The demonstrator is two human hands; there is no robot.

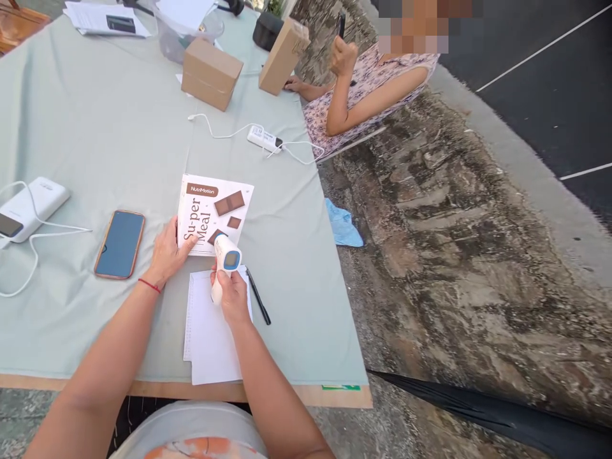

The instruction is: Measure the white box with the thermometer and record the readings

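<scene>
My left hand [171, 250] grips the lower left edge of a white and brown meal box [229, 220] printed "Super Meal", thumb on its front. In my right hand [232, 294] is a white infrared thermometer [220, 258] with a blue-rimmed display facing me. Its front end overlaps the box's lower edge in this view; whether they touch I cannot tell. Beneath my right hand lie white paper sheets [213, 344], and a black pen [258, 296] rests along their right side. A phone [119, 245] in an orange case lies left of my left hand.
A white power bank [36, 207] with cables lies at the left, a smaller white device [264, 138] farther back. Cardboard boxes [210, 73] and a clear plastic tub [169, 41] stand behind. Another person [363, 95] sits at the far right side, holding a dark object.
</scene>
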